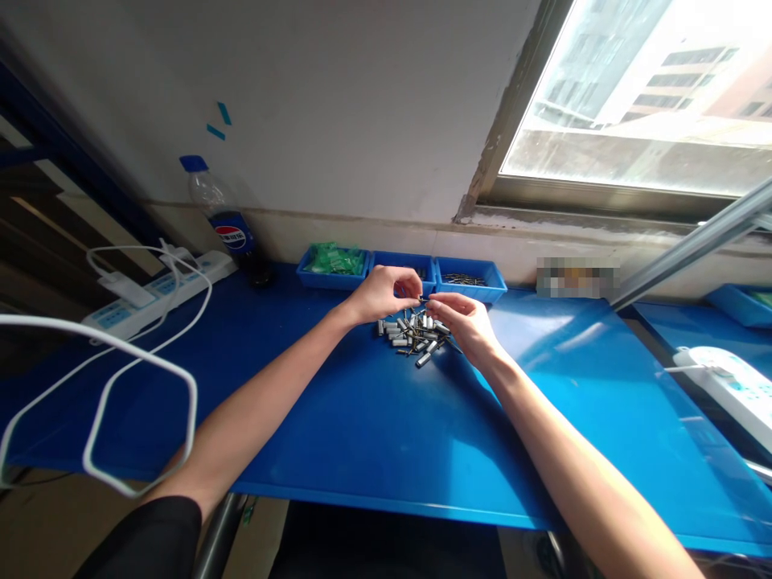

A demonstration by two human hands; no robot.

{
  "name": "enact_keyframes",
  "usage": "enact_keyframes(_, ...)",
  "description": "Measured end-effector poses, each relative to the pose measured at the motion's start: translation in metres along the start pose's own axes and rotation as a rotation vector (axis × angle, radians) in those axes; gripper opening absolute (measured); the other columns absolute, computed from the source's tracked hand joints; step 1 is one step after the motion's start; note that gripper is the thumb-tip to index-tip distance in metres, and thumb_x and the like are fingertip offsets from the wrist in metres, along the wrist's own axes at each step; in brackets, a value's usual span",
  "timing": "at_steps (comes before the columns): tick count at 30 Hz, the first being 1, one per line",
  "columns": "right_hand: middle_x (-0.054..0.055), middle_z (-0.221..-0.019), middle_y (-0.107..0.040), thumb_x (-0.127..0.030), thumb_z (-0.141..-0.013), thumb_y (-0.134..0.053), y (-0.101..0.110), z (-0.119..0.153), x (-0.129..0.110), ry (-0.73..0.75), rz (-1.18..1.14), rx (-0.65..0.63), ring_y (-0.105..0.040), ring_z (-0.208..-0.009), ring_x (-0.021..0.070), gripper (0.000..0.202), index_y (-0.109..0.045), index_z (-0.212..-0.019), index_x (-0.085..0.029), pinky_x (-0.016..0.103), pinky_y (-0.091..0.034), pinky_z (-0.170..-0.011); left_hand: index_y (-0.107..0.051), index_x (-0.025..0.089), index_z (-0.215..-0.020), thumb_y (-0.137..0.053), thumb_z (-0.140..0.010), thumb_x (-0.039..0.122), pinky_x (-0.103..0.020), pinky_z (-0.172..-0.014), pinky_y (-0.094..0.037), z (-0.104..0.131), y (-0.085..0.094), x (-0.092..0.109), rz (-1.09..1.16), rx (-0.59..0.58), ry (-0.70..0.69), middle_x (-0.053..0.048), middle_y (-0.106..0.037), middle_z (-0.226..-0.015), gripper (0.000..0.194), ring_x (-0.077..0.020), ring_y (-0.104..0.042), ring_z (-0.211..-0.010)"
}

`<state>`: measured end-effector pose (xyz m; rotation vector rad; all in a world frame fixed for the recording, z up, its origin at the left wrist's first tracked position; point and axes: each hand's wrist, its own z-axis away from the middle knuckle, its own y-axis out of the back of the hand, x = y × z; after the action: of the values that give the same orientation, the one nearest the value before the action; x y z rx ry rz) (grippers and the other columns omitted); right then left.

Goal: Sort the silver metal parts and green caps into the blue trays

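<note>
My left hand (389, 291) and my right hand (461, 319) meet above a pile of small metal parts (419, 334). Thumb and fingers of each hand are pinched on a small dark, thin part (424, 300) between them; its exact kind is too small to make out. Below, the pile mixes short silvery cylinders with thin, brass-coloured and dark pins, lying loose on the blue table (362, 426). Behind my hands stands a blue bin (464, 288) of thin dark metal pins. The middle blue bin (427, 277) is partly hidden by my left hand.
A third blue bin (331, 279) holds green plastic pieces. A cola bottle (229, 229) stands by the wall. At left lie a power strip (162, 293) and looping white cables (196, 394). Another power strip (732, 382) and a slanted metal bar (693, 241) are at right.
</note>
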<state>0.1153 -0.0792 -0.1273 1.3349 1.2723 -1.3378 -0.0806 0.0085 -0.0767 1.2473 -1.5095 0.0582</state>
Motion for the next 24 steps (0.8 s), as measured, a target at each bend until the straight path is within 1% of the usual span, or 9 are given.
enact_keyframes(2,0.006,-0.091,-0.080,-0.049,-0.075,-0.087,0.001,-0.001,0.002,0.009,0.016,0.024,-0.076,-0.087,0.0262,0.035,-0.080,-0.100,-0.024,0.045,-0.058,-0.093,-0.073,0.016,-0.089,-0.073,-0.080,0.020,-0.026,-0.077,-0.056,0.001,0.002,-0.002,-0.081,-0.023,0.019,-0.004,-0.077,-0.086,0.010,-0.0168,-0.072,-0.080)
enact_keyframes(5,0.006,-0.094,-0.080,-0.049,-0.076,-0.085,0.004,-0.003,0.001,0.075,0.053,0.153,-0.077,-0.091,0.0280,0.034,-0.079,-0.100,-0.025,0.047,-0.059,-0.095,-0.076,0.018,-0.091,-0.074,-0.076,0.016,-0.025,-0.073,-0.054,0.004,0.008,-0.006,-0.304,-0.070,0.127,-0.004,-0.077,-0.086,0.016,-0.0189,-0.072,-0.079)
enact_keyframes(7,0.008,-0.104,-0.080,-0.048,-0.078,-0.083,0.007,-0.004,0.000,0.144,0.054,0.250,-0.076,-0.099,0.0291,0.037,-0.077,-0.105,-0.025,0.047,-0.059,-0.098,-0.078,0.019,-0.093,-0.074,-0.071,0.013,-0.025,-0.068,-0.052,0.007,0.013,-0.010,-0.453,-0.129,0.216,-0.005,-0.077,-0.086,0.023,-0.0201,-0.071,-0.078)
enact_keyframes(9,0.011,-0.121,-0.077,-0.046,-0.079,-0.082,0.011,-0.005,-0.002,0.189,0.043,0.300,-0.075,-0.108,0.0302,0.044,-0.074,-0.116,-0.024,0.047,-0.059,-0.099,-0.079,0.020,-0.093,-0.073,-0.067,0.009,-0.024,-0.065,-0.050,0.010,0.015,-0.014,-0.532,-0.184,0.269,-0.005,-0.077,-0.085,0.028,-0.0201,-0.071,-0.076)
enact_keyframes(11,0.013,-0.134,-0.071,-0.045,-0.079,-0.082,0.014,-0.006,-0.002,0.194,0.036,0.305,-0.074,-0.110,0.0308,0.052,-0.071,-0.126,-0.024,0.047,-0.060,-0.096,-0.079,0.020,-0.091,-0.072,-0.065,0.006,-0.023,-0.062,-0.048,0.011,0.015,-0.017,-0.531,-0.205,0.282,-0.005,-0.076,-0.083,0.030,-0.0191,-0.069,-0.072)
enact_keyframes(13,0.013,-0.138,-0.069,-0.044,-0.080,-0.081,0.015,-0.006,0.000,0.175,0.039,0.284,-0.075,-0.107,0.0306,0.055,-0.069,-0.130,-0.025,0.047,-0.061,-0.093,-0.079,0.019,-0.092,-0.069,-0.065,0.004,-0.022,-0.061,-0.048,0.011,0.013,-0.021,-0.497,-0.210,0.281,-0.005,-0.075,-0.081,0.032,-0.0179,-0.069,-0.070)
enact_keyframes(18,0.013,-0.134,-0.071,-0.048,-0.081,-0.078,0.012,-0.006,0.003,0.151,0.065,0.256,-0.077,-0.101,0.0304,0.051,-0.070,-0.127,-0.025,0.051,-0.061,-0.091,-0.079,0.017,-0.100,-0.060,-0.068,0.001,-0.021,-0.063,-0.049,0.009,0.004,-0.028,-0.482,-0.237,0.252,-0.006,-0.075,-0.085,0.040,-0.0166,-0.068,-0.073)
enact_keyframes(21,0.013,-0.130,-0.073,-0.050,-0.080,-0.080,0.010,-0.005,0.002,0.134,0.064,0.252,-0.077,-0.097,0.0312,0.049,-0.073,-0.122,-0.026,0.053,-0.061,-0.091,-0.079,0.016,-0.101,-0.059,-0.069,0.000,-0.022,-0.066,-0.050,0.009,-0.002,-0.030,-0.465,-0.228,0.191,-0.007,-0.076,-0.093,0.042,-0.0172,-0.069,-0.077)
enact_keyframes(24,0.012,-0.126,-0.075,-0.048,-0.078,-0.081,0.009,-0.004,0.000,0.119,0.058,0.244,-0.077,-0.093,0.0302,0.045,-0.075,-0.117,-0.026,0.051,-0.062,-0.088,-0.078,0.015,-0.101,-0.058,-0.070,0.000,-0.023,-0.069,-0.051,0.008,-0.005,-0.029,-0.414,-0.197,0.142,-0.007,-0.076,-0.092,0.040,-0.0175,-0.069,-0.079)
